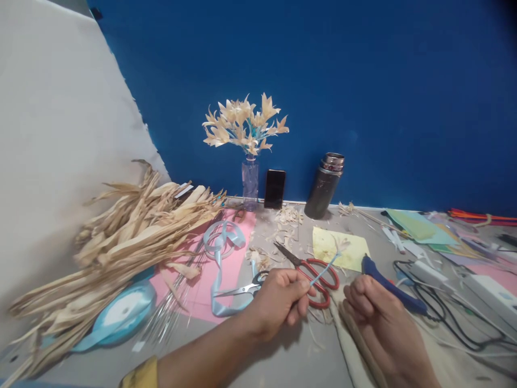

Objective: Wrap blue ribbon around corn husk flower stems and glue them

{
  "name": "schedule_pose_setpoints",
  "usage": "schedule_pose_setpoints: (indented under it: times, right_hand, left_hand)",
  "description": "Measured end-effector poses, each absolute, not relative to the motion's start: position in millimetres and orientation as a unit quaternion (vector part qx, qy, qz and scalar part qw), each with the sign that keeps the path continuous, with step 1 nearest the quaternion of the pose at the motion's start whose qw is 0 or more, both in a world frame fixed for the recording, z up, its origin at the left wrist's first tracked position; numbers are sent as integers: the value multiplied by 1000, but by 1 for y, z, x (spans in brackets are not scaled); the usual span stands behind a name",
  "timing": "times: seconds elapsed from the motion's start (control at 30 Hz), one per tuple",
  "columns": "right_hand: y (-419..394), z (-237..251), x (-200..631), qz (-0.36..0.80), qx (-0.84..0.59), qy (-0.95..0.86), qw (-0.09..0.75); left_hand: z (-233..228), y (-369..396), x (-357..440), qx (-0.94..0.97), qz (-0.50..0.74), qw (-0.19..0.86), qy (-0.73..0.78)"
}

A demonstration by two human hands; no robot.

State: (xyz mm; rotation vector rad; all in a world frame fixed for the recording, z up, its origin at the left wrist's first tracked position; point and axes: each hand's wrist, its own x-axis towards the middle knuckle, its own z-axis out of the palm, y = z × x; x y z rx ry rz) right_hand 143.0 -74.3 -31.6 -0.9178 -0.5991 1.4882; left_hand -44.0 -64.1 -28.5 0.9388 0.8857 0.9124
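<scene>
No lettering, brand or number legible anywhere. White box (pixel 488 296), far right: small bluish patch, possibly a label, too blurred to read. Phone (pixel 275 188): screen dark. Dark flask (pixel 323 188): pale marks, no characters made out.

Flower (pixel 342 246): cream petals, light-blue stem. Big scissors (pixel 299 263): red handles, dark blades. Small scissors (pixel 238 290): black handles, silver blades. Hand tool (pixel 393 289): dark-blue handle. Yellow sheet (pixel 323 245), pink sheet (pixel 236 267). Ribbon spool (pixel 141 299): sky blue, white centre. Husks (pixel 151 234): straw tan. Vase (pixel 250 183): lilac tint. Flask (pixel 322 191): dark grey, silver neck. Wall (pixel 363 108): deep blue. Surface (pixel 277 366): grey. Sleeve (pixel 143 375): mustard.
</scene>
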Motion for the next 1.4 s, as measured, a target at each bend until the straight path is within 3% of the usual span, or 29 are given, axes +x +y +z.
schedule_pose_setpoints:
  times: [0.13, 0.3, 0.37, 0.57, 0.8, 1.1, 1.4]
  right_hand:
    - [-73, -31, 136, 637, -419, -309, 568]
    - [-47, -3, 128, 555, -485, -550, 392]
    - [-28, 8, 123, 516, -477, -611, 364]
    - [14, -10, 96, 474, -498, -592, 421]
    - [4, -44, 84, 483, -457, -652, 364]
    - [-2, -52, 94, 219, -352, -806, 422]
    - [-11, -46, 90, 322, -407, -774, 361]
  left_hand:
    - [-26, -67, -40, 464, 436, 624, 452]
    - [-17, -60, -47, 464, 461, 619, 436]
    - [-10, -54, -54, 457, 486, 606, 434]
    - [-8, -34, -66, 460, 580, 484, 467]
    - [-48, -27, -72, 490, 585, 408, 501]
    - [-51, -29, -82, 542, 559, 341, 527]
    - [-42, -26, -71, 437, 557, 527, 471]
